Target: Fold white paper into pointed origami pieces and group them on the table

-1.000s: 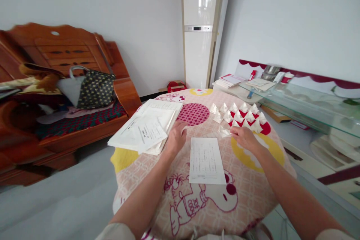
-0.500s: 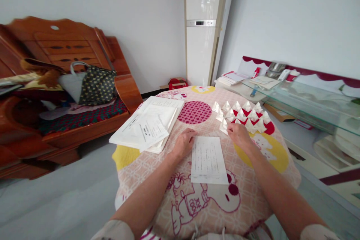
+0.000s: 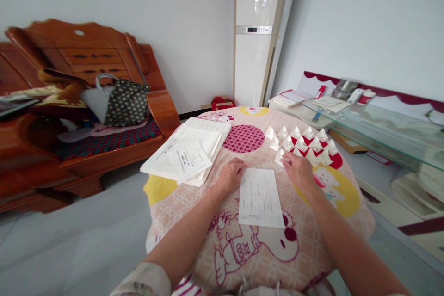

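At right of table [image 3: 308,240], yr R hand [image 3: 299,172] half-curled at pyramid [image 3: 279,157], L hand [image 3: 230,175] loosely curled by sheet [image 3: 260,196], can't tell either grip.

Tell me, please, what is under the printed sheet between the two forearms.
The patterned tablecloth shows around the printed sheet, with a cartoon dog visible past its near edge. What lies directly beneath is covered, so I cannot see it.

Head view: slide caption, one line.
Left hand by a printed sheet, right hand at the folded papers, paper stack at left.
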Tool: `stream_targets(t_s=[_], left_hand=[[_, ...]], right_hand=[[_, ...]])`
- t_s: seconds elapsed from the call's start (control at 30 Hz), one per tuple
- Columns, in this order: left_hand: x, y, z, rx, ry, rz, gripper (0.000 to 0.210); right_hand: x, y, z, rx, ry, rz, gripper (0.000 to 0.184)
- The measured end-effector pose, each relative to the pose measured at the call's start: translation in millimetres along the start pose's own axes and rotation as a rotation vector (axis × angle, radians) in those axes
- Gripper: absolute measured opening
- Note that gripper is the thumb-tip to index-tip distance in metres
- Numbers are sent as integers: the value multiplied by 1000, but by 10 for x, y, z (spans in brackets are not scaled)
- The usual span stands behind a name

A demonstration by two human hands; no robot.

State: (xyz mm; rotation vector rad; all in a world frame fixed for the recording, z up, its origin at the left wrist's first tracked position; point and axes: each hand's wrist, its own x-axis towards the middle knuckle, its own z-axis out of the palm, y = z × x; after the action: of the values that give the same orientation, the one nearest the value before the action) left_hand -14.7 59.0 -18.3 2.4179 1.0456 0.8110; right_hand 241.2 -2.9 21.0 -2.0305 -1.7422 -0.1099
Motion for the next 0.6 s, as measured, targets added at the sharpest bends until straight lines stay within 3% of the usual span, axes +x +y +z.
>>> stream_targets(t_s=[0.13, 0.3, 0.47, 0.6], left_hand=[[44, -58, -33, -46, -11, -15, 33], [96, -80, -81, -18, -58, -75, 36], [144, 3, 11, 60, -74, -76, 33], [191, -12, 63, -7, -59, -125, 32]], right_hand=[[-172, -186, 257, 254, -46, -184, 26], [-231, -194, 536, 396, -46, -128, 21], [-220, -156, 515, 436, -37, -127, 21], [-244, -196, 463, 450, -38, -134, 25]])
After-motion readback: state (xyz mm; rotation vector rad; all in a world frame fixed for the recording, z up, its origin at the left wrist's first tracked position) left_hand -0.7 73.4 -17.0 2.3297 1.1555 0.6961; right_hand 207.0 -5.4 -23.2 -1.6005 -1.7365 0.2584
